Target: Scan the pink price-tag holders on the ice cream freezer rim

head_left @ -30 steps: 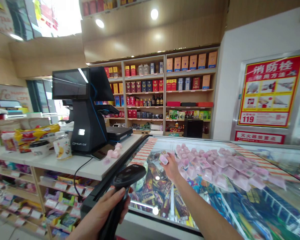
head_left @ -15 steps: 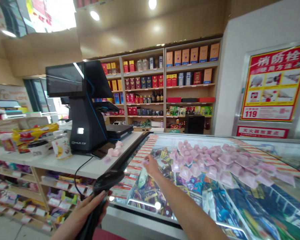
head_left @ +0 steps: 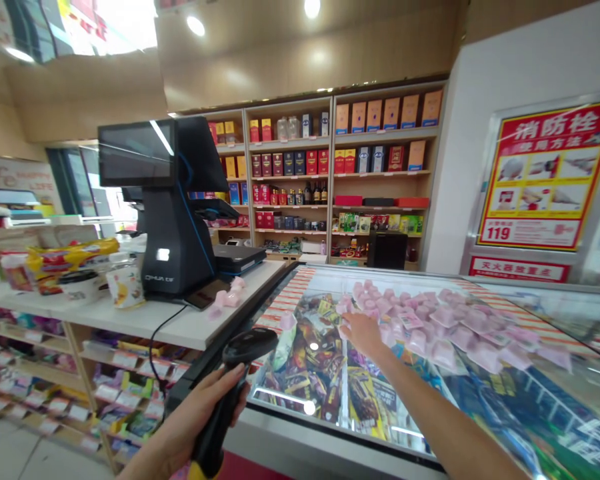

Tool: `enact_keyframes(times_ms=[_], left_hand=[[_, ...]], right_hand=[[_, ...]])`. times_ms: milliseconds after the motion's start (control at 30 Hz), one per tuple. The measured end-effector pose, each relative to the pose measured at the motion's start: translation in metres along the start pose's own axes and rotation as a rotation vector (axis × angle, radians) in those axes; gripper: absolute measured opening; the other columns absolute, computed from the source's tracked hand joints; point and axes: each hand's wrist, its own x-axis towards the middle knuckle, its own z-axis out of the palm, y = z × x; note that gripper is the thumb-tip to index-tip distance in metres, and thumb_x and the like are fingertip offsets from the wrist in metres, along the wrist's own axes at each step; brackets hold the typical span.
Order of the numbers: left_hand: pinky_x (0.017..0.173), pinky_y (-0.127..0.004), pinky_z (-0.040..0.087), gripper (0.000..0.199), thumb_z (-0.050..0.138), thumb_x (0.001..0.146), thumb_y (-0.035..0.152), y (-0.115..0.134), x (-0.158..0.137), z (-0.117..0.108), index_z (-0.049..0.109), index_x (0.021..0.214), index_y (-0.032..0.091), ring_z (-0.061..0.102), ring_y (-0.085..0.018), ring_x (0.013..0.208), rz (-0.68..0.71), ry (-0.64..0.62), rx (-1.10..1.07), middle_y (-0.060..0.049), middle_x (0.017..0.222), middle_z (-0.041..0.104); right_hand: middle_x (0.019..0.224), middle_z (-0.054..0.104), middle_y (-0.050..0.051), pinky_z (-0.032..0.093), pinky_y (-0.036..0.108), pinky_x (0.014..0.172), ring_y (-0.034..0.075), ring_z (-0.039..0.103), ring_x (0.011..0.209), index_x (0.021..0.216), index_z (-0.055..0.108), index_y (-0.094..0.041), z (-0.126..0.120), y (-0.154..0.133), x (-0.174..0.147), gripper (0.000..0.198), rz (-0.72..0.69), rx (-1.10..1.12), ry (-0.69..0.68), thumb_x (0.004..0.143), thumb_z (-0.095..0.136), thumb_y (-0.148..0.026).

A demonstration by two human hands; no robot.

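Note:
In my left hand (head_left: pixel 205 413) is a black handheld barcode scanner (head_left: pixel 250 345), its fingers wrapped round the handle and its head tilted up to the right. My right hand (head_left: pixel 363 333) is over the glass top at the left edge of a spread of small pink cup-shaped packs (head_left: pixel 440 313). Its fingers look parted and bent, close to the nearest packs; I see nothing held in them. A single pink pack (head_left: pixel 287 321) lies apart on the glass, left of this hand. More pink packs (head_left: pixel 227 297) sit on the white counter.
A black checkout terminal (head_left: pixel 173 240) stands on the white counter (head_left: pixel 175 327), its cable (head_left: pixel 153 347) hanging over the edge. Cups and snack bags (head_left: pixel 70 257) are at its left. Under the glass of the freezer chest (head_left: pixel 310 380) lie colourful wrapped packs. Stocked shelves (head_left: pixel 290 180) line the back.
My right hand has moved right to the pink spread, leaving a pink pack on the glass where it was. The scanner has shifted right and slightly up in view.

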Motion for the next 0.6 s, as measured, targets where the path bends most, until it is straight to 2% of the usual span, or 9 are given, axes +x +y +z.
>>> enact_keyframes(times_ms=[67, 167, 267, 333, 433, 600], left_hand=[[0.044, -0.017, 0.039, 0.031, 0.063, 0.063, 0.04, -0.001, 0.0, 0.011, 0.055, 0.079, 0.015, 0.05, -0.007, 0.047, 0.015, -0.044, 0.011, 0.0, 0.058, 0.057], [0.044, -0.017, 0.038, 0.032, 0.063, 0.062, 0.041, -0.003, -0.001, 0.027, 0.054, 0.076, 0.014, 0.048, -0.007, 0.046, 0.014, -0.086, 0.012, 0.0, 0.056, 0.056], [0.043, -0.017, 0.036, 0.031, 0.063, 0.061, 0.042, -0.002, -0.001, 0.041, 0.052, 0.071, 0.014, 0.047, -0.006, 0.045, 0.023, -0.141, 0.012, 0.0, 0.056, 0.055], [0.043, -0.017, 0.035, 0.03, 0.062, 0.062, 0.041, 0.0, -0.001, 0.05, 0.051, 0.069, 0.014, 0.046, -0.006, 0.044, 0.051, -0.191, 0.017, 0.001, 0.055, 0.054], [0.043, -0.018, 0.034, 0.028, 0.059, 0.066, 0.04, 0.002, -0.001, 0.062, 0.052, 0.072, 0.014, 0.045, -0.006, 0.044, 0.073, -0.28, 0.026, 0.001, 0.055, 0.053], [0.043, -0.019, 0.033, 0.026, 0.055, 0.07, 0.039, -0.002, -0.001, 0.07, 0.052, 0.078, 0.014, 0.045, -0.007, 0.045, 0.05, -0.369, 0.043, 0.001, 0.057, 0.052]], right_hand=[[0.093, 0.063, 0.008, 0.034, 0.035, 0.078, 0.022, 0.055, 0.088, 0.097, 0.058, -0.019, 0.0, 0.003, 0.004, 0.03, 0.026, 0.215, 0.077, 0.072, 0.041, -0.022], [0.079, 0.065, 0.004, 0.04, 0.028, 0.062, 0.018, 0.057, 0.073, 0.094, 0.059, -0.018, -0.004, 0.012, 0.013, 0.03, 0.181, 0.793, 0.183, 0.071, 0.041, -0.026], [0.058, 0.06, 0.0, 0.038, 0.024, 0.046, 0.014, 0.055, 0.054, 0.085, 0.058, -0.017, -0.012, 0.02, 0.017, 0.024, 0.381, 1.457, 0.152, 0.069, 0.046, -0.029], [0.053, 0.059, -0.001, 0.038, 0.022, 0.044, 0.012, 0.054, 0.05, 0.076, 0.057, -0.016, -0.017, 0.023, 0.015, 0.015, 0.447, 1.753, 0.118, 0.067, 0.051, -0.026], [0.051, 0.058, -0.001, 0.039, 0.02, 0.042, 0.011, 0.053, 0.047, 0.067, 0.054, -0.017, -0.022, 0.025, 0.011, 0.005, 0.482, 1.944, 0.125, 0.067, 0.052, -0.021], [0.047, 0.057, -0.002, 0.037, 0.02, 0.039, 0.01, 0.051, 0.042, 0.065, 0.054, -0.017, -0.024, 0.034, 0.01, 0.009, 0.544, 2.0, 0.117, 0.07, 0.047, -0.017]])
